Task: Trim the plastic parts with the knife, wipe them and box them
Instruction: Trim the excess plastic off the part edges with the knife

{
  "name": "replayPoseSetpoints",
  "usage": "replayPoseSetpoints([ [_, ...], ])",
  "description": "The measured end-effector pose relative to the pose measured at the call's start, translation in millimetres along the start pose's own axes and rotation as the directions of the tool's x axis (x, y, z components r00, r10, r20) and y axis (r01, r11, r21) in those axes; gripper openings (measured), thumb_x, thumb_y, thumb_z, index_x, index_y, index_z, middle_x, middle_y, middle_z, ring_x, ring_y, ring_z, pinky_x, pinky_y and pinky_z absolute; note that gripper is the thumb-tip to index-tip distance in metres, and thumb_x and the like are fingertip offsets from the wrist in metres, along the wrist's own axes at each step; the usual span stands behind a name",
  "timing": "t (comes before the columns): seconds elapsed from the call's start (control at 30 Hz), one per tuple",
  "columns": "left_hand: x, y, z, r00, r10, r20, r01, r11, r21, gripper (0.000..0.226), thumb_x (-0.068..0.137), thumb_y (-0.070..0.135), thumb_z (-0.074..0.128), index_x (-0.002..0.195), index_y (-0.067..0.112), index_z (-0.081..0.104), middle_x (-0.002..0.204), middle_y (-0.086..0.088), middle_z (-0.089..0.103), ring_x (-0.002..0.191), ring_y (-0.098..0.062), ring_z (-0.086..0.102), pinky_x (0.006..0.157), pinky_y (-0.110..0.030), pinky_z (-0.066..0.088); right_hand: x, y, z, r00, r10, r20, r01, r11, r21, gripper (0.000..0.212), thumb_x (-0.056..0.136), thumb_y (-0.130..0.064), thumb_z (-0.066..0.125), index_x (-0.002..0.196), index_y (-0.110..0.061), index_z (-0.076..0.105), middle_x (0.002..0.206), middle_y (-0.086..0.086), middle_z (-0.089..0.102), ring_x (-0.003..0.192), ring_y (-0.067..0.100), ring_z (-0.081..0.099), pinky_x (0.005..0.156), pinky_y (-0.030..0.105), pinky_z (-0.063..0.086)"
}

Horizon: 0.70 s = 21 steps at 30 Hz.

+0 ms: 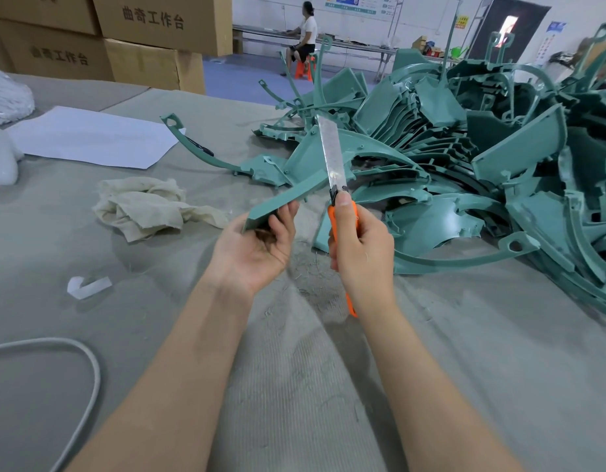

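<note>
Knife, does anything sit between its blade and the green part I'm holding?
Nothing visible. The knife in the right hand rises close beside the part that the left hand holds; whether they touch is unclear.

our right hand [361,247] hides most of the knife handle [332,221], parts pile [499,155] cut off at our right, wall signs [356,3] too tiny

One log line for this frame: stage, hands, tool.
stage: trim | left hand: holds green plastic part | right hand: grips orange knife, blade out, pointing up | rag: lying on table
</note>
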State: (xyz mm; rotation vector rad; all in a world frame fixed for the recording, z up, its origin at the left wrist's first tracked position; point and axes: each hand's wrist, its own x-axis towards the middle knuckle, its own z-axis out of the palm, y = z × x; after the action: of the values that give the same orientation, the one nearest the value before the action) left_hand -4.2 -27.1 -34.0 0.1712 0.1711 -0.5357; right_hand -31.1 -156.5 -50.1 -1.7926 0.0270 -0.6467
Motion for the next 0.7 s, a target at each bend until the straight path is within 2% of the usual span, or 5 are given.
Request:
replayPoseSetpoints([
  [0.17, -0.4, -1.1, -1.3, 1.0, -0.018, 0.003, 0.018, 1.0, -0.01, 0.035, 0.071, 0.003, 0.056, 0.102, -0.013, 0.056, 0.068, -0.019, 0.066, 0.046, -0.02, 0.065, 0.04, -0.017, 0.049, -2.6, -2.9, 0.6, 1.0, -0.02, 0.008, 0.02, 0.999, 0.029, 0.059, 0.088, -0.064, 0.04, 0.063, -0.011, 0.035, 0.059, 0.023, 0.042, 0.053, 0.031, 0.038, 0.052, 0.053, 0.039],
  [0.33, -2.2, -0.8, -1.8, 0.999, -0.005, 0.04, 0.005, 1.0, -0.005, 0.05, 0.054, -0.007, 0.064, 0.104, -0.011, 0.056, 0.069, -0.021, 0.067, 0.047, -0.021, 0.066, 0.04, -0.017, 0.049, -2.3, -3.1, -1.1, 0.999, -0.025, 0.041, 0.023, 0.998, 0.05, 0.058, 0.088, -0.063, 0.041, 0.061, -0.011, 0.038, 0.055, 0.012, 0.041, 0.051, 0.022, 0.039, 0.049, 0.049, 0.039],
  [0.5, 1.4, 0.9, -1.4, 0.998, 0.057, 0.001, -0.057, 0.998, -0.03, 0.02, 0.066, 0.001, 0.055, 0.08, -0.012, 0.063, 0.067, -0.02, 0.066, 0.054, -0.022, 0.066, 0.045, -0.017, 0.052, -11.4, -3.9, 10.0, 0.98, -0.109, 0.164, 0.127, 0.987, -0.103, 0.057, 0.083, -0.068, 0.039, 0.062, -0.017, 0.052, 0.049, 0.005, 0.048, 0.047, 0.022, 0.045, 0.046, 0.037, 0.038],
  [0.63, 5.1, 3.6, -6.0, 0.99, 0.131, -0.049, -0.135, 0.988, -0.075, 0.041, 0.08, 0.006, 0.05, 0.12, -0.004, 0.054, 0.074, -0.02, 0.066, 0.052, -0.022, 0.067, 0.062, -0.021, 0.056, -17.0, -1.4, 13.9, 0.935, -0.201, 0.293, 0.266, 0.943, -0.201, 0.043, 0.088, -0.058, 0.047, 0.055, -0.032, 0.035, 0.042, -0.012, 0.039, 0.045, 0.006, 0.036, 0.05, 0.024, 0.028],
  [0.7, 2.0, 3.2, -8.1, 0.993, 0.114, -0.007, -0.114, 0.991, -0.074, 0.06, 0.063, -0.005, 0.062, 0.122, -0.009, 0.051, 0.078, -0.023, 0.067, 0.055, -0.025, 0.068, 0.068, -0.017, 0.054, -18.4, -0.8, 13.4, 0.901, -0.25, 0.355, 0.324, 0.932, -0.164, 0.037, 0.089, -0.052, 0.05, 0.057, -0.039, 0.038, 0.044, -0.019, 0.042, 0.045, 0.003, 0.04, 0.052, 0.018, 0.028],
])
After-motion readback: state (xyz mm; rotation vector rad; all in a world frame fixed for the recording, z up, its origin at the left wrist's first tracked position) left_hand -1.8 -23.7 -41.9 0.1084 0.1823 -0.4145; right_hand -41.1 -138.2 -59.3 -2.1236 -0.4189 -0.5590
